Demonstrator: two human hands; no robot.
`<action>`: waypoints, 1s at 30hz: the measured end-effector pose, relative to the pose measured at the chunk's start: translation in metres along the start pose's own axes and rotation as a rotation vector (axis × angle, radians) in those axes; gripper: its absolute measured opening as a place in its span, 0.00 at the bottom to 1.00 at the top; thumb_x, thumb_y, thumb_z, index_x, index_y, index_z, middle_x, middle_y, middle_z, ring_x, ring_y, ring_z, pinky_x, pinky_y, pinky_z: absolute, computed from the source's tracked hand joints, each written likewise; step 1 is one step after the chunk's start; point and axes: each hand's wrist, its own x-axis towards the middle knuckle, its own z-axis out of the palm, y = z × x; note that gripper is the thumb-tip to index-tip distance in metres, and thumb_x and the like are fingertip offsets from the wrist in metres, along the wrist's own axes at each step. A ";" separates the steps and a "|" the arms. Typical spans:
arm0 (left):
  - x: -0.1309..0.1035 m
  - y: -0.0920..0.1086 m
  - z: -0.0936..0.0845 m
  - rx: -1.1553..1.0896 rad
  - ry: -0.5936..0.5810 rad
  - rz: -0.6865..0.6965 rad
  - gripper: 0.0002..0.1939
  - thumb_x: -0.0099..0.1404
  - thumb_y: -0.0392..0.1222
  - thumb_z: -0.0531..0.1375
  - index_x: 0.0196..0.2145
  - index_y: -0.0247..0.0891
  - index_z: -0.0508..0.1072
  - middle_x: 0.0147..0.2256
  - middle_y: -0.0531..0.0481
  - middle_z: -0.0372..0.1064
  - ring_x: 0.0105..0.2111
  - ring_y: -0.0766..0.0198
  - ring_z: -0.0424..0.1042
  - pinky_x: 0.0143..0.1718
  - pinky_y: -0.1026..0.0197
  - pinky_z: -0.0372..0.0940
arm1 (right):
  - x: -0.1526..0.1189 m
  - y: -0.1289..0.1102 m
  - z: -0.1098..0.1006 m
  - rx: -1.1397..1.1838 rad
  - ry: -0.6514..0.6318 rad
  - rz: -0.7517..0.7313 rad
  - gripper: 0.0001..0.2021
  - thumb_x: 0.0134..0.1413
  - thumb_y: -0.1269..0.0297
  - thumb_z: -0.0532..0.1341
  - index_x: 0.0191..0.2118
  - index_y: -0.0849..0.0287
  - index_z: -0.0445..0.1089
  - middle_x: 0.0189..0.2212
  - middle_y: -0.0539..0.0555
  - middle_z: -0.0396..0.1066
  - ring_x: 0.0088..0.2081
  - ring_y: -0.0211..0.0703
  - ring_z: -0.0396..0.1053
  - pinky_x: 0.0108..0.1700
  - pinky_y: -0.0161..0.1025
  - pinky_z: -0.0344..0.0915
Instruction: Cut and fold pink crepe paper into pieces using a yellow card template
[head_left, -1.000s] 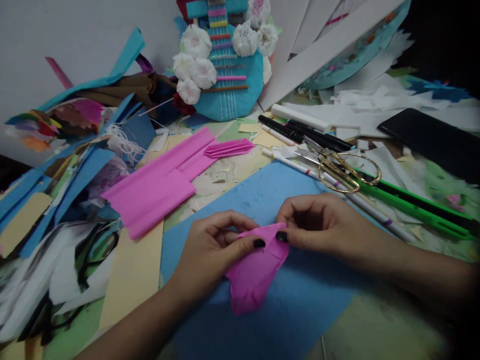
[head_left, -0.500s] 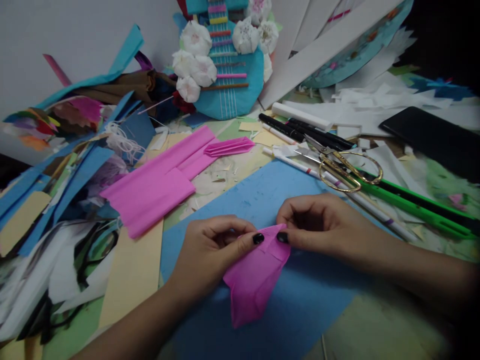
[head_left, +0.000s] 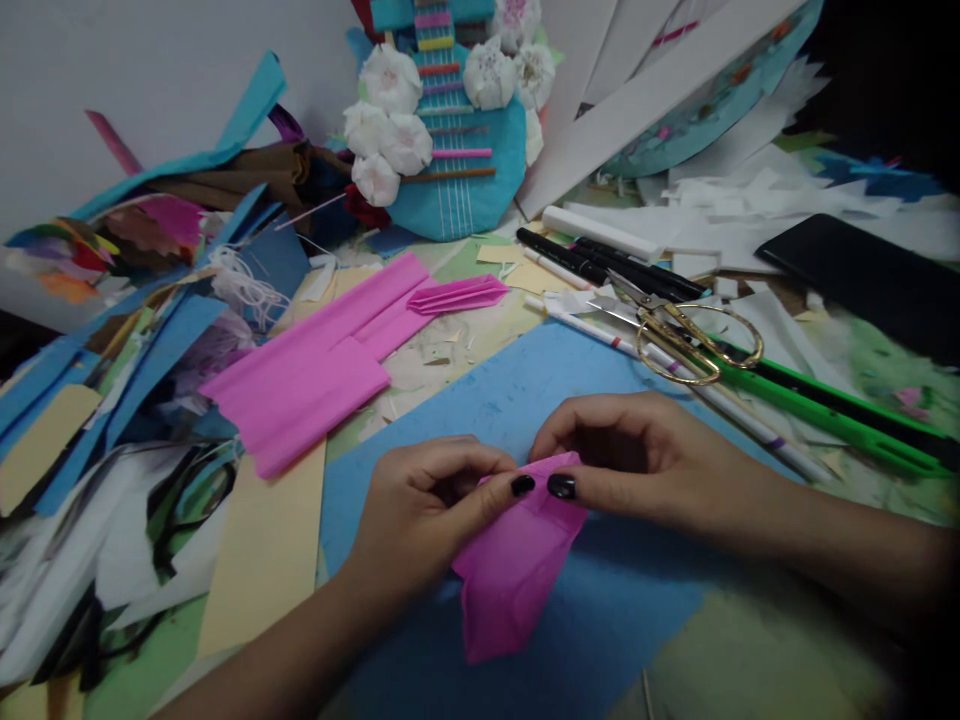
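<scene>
A small pink paper piece hangs between my two hands over a blue sheet. My left hand pinches its upper left edge, thumb in front. At the top right edge, my right hand pinches the same piece with the thumb in front and the fingers behind. The two thumbs are close together but apart. Beyond my left hand lie a larger folded pink paper and a narrow pleated pink strip.
Gold-handled scissors, a green cutter, black pens and a black phone lie at right. A blue paper guitar with white flowers stands behind. Paper scraps crowd the left.
My right thumb has shifted slightly left along the pink piece, nearer to my left thumb. My left hand has moved slightly right with the paper.
</scene>
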 end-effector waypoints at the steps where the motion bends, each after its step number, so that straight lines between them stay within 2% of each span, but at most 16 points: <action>1: 0.000 0.000 0.000 0.020 -0.006 0.020 0.07 0.58 0.40 0.64 0.24 0.37 0.77 0.20 0.54 0.69 0.19 0.72 0.62 0.19 0.70 0.55 | 0.000 0.000 0.000 -0.006 0.003 0.002 0.12 0.54 0.58 0.62 0.36 0.64 0.70 0.29 0.53 0.68 0.29 0.35 0.62 0.29 0.33 0.56; 10: 0.001 0.001 -0.001 0.110 -0.026 0.065 0.07 0.59 0.39 0.63 0.24 0.38 0.78 0.19 0.54 0.70 0.18 0.72 0.63 0.19 0.71 0.55 | -0.001 0.003 0.001 -0.103 0.042 -0.003 0.14 0.55 0.54 0.61 0.32 0.62 0.72 0.24 0.50 0.67 0.26 0.33 0.60 0.26 0.32 0.55; 21: 0.003 -0.001 0.001 0.084 -0.042 0.011 0.08 0.60 0.40 0.62 0.25 0.37 0.78 0.21 0.53 0.73 0.20 0.71 0.66 0.20 0.71 0.59 | -0.002 0.003 0.000 -0.126 0.065 -0.012 0.14 0.55 0.54 0.61 0.31 0.62 0.73 0.23 0.49 0.66 0.26 0.32 0.60 0.27 0.31 0.55; 26: 0.002 0.002 0.002 0.060 -0.036 -0.015 0.08 0.59 0.40 0.62 0.24 0.36 0.77 0.19 0.53 0.71 0.17 0.72 0.64 0.17 0.72 0.57 | -0.002 0.003 0.000 -0.133 0.077 -0.018 0.13 0.55 0.55 0.61 0.30 0.62 0.73 0.22 0.49 0.65 0.26 0.33 0.60 0.27 0.31 0.55; 30: 0.002 0.001 0.006 -0.014 -0.108 -0.046 0.07 0.57 0.41 0.64 0.26 0.34 0.76 0.22 0.51 0.72 0.20 0.71 0.66 0.20 0.71 0.60 | -0.001 0.003 0.002 -0.133 0.077 -0.023 0.13 0.55 0.56 0.61 0.29 0.61 0.73 0.23 0.49 0.66 0.26 0.32 0.60 0.26 0.30 0.55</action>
